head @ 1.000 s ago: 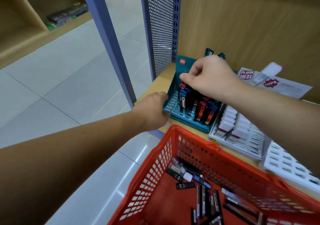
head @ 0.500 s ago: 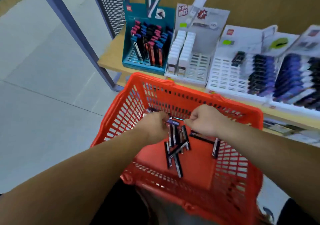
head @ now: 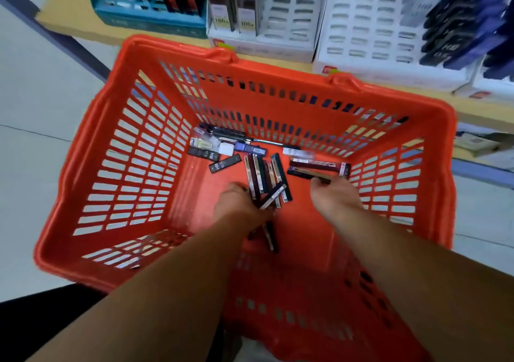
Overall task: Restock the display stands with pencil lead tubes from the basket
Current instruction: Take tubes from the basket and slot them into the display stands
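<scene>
Pencil lead tubes (head: pixel 267 178): loose on the floor of the basket, mostly dark, flat and slim. One heap lies at mid-floor, a second group sits against the far wall, and two black ones there are marked "HB 0.5".
Dark tube (head: pixel 308 173): lies crosswise to the right of the heap, its near end meeting the right hand.
Left hand (head: pixel 240 203): lowered into the basket at the near edge of the heap, fingers curled downward and touching the tubes. The back of the hand hides the fingertips, so a grip cannot be confirmed.
Right hand (head: pixel 333 194): also inside the basket, fingers curled with their tips at the end of the dark tube. Whether it is pinched cannot be told.
Basket (head: pixel 278 68): orange plastic with slotted walls, standing just before the shelf.
Teal stand (head: pixel 150 19): far left on the shelf, holding upright dark and red tubes.
White stand (head: pixel 289 5): beside the teal one, with many slots unfilled.
Second white stand (head: pixel 361 27): further right, with dark blue tubes on its right side.
Shelf (head: pixel 69 13): pale wood, carrying all the stands.
Floor (head: pixel 41 111): light tiles, left of the basket.
</scene>
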### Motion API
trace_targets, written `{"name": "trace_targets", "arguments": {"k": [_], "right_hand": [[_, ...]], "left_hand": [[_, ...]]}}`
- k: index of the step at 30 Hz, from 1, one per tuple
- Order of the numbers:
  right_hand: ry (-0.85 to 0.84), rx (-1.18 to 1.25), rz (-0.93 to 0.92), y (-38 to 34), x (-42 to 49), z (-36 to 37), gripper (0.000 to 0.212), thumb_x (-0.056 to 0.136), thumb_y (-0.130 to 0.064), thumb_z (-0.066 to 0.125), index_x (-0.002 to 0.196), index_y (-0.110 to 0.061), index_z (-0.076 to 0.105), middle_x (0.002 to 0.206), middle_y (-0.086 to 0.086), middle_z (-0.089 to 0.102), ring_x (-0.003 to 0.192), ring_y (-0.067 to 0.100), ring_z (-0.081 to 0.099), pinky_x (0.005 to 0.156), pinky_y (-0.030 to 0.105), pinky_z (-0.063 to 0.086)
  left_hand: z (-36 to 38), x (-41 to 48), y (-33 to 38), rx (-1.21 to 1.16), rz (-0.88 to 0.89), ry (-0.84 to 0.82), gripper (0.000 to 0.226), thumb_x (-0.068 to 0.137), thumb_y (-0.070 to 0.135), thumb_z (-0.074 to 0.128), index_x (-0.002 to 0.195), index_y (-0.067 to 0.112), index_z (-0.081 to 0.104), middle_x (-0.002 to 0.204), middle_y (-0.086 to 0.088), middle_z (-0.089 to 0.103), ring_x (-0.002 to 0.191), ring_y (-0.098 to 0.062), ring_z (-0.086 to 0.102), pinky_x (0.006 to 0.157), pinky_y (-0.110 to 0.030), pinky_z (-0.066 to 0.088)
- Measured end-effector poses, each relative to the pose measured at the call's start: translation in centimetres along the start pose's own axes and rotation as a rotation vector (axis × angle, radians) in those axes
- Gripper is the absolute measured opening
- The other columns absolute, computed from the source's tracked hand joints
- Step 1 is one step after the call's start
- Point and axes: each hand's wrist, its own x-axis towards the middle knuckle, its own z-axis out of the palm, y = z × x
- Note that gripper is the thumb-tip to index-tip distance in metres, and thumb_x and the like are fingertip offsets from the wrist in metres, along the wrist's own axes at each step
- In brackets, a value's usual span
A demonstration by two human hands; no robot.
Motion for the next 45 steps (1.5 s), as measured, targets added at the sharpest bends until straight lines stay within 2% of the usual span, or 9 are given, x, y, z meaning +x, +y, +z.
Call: {"name": "trace_targets", "arguments": {"k": [11,17,22,25,28,30,36,42,45], "right_hand": [[0.146,0.035,-0.042,0.4,-1.1,2.0,0.060,0.099,-0.036,0.052,0.150,-0.010,0.035,0.146,0.014,0.048,0.126,0.038,0.057,0.101,0.043,0.049],[0.206,0.264,-0.042,1.2,-0.1,1.9,0.023,0.096,-0.022,0.055,0.117,-0.022,0.063,0.096,0.000,0.069,0.086,0.025,0.067,0.065,0.027,0.045],[0.239,0.373,-0.012,1.0,1.0,2.0,0.011,0.095,-0.026,0.064,0.105,-0.021,0.063,0.090,0.000,0.069,0.081,0.023,0.068,0.057,0.026,0.045],[0.208,0.377,0.077,0.1,1.9,2.4,0.025,0.093,-0.036,0.067,0.106,-0.015,0.065,0.094,0.007,0.071,0.074,0.023,0.066,0.054,0.026,0.047],[-0.015,0.600,0.274,-0.8,2.3,2.4,0.029,0.097,-0.033,0.068,0.111,-0.011,0.058,0.095,0.010,0.070,0.078,0.028,0.072,0.067,0.040,0.063],[-0.135,0.611,0.303,-1.0,2.3,2.2,0.028,0.099,-0.028,0.069,0.115,-0.008,0.056,0.092,0.015,0.068,0.073,0.030,0.072,0.059,0.039,0.062],[-0.187,0.512,0.363,-0.1,2.5,1.6,0.035,0.095,-0.038,0.074,0.103,-0.009,0.056,0.092,0.023,0.067,0.075,0.037,0.073,0.060,0.044,0.061],[-0.083,0.400,0.225,0.5,1.3,2.2,0.036,0.088,-0.023,0.077,0.115,-0.005,0.062,0.086,0.014,0.068,0.070,0.027,0.070,0.055,0.033,0.057],[-0.114,0.430,0.099,0.5,-0.3,2.1,0.042,0.090,-0.012,0.068,0.130,-0.011,0.057,0.086,0.012,0.067,0.068,0.024,0.070,0.055,0.032,0.058]], "left_hand": [[-1.7,1.7,-0.6,0.118,0.192,0.125,0.033,0.074,0.048,0.078,0.092,0.024,0.066,0.083,0.008,0.065,0.078,-0.018,0.064,0.064,-0.023,0.040],[-3.3,2.8,-1.7,0.097,0.222,0.212,0.036,0.080,0.047,0.069,0.108,0.025,0.070,0.099,-0.003,0.073,0.088,-0.024,0.068,0.070,-0.026,0.048],[-3.3,2.7,-1.6,0.110,0.302,0.264,0.042,0.093,0.030,0.061,0.133,0.018,0.057,0.124,-0.015,0.063,0.107,-0.037,0.064,0.088,-0.042,0.053],[-2.9,2.7,-1.0,0.105,0.276,0.230,0.047,0.096,0.034,0.068,0.135,0.014,0.052,0.133,-0.016,0.056,0.118,-0.039,0.059,0.095,-0.045,0.049],[-2.9,3.4,-0.8,0.020,0.273,0.220,0.040,0.095,0.035,0.070,0.127,0.015,0.057,0.123,-0.015,0.063,0.109,-0.035,0.062,0.086,-0.037,0.048],[-3.3,3.5,-0.9,0.019,0.274,0.206,0.036,0.096,0.037,0.067,0.125,0.016,0.059,0.117,-0.012,0.067,0.104,-0.033,0.065,0.080,-0.033,0.047],[-5.0,2.7,-1.0,0.027,0.274,0.205,0.029,0.099,0.043,0.064,0.115,0.019,0.069,0.096,-0.004,0.071,0.094,-0.027,0.069,0.070,-0.025,0.041],[-6.0,1.1,-0.9,-0.194,0.190,0.128,0.019,0.102,0.034,0.063,0.103,0.015,0.059,0.084,0.001,0.062,0.071,-0.010,0.057,0.057,-0.024,0.041],[-6.6,-0.5,-0.6,-0.387,0.137,0.048,0.019,0.104,0.032,0.060,0.099,0.014,0.061,0.082,-0.006,0.071,0.068,-0.020,0.068,0.058,-0.032,0.055]]}}
